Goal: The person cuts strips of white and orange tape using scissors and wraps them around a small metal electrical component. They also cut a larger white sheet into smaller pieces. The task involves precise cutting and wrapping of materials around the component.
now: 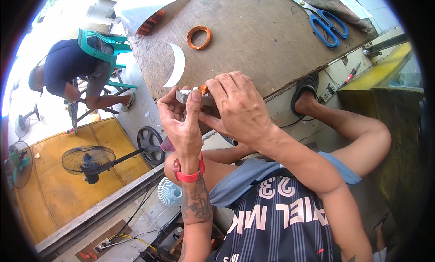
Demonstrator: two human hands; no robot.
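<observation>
Over the near edge of the wooden table, my left hand [183, 121] grips a small grey metal stator core [182, 98], thumb laid across its top. White pieces stick up from the core, and a bit of orange copper wire [203, 89] shows at its upper side. My right hand [240, 105] closes over the core's right end, fingers bent at the copper wire and thumb underneath. Its fingertips are partly hidden. Farther off on the table lie a coil of copper wire [199, 37] and a curved white paper strip [176, 66].
Blue-handled scissors [327, 30] lie at the table's [253, 40] far right, beside a brown cloth [337, 8]. A dark red bundle [151, 22] rests at its left edge. Pedestal fan [90, 164] and small light-blue fan [170, 191] stand left. Another person [77, 65] sits on a green chair [102, 46].
</observation>
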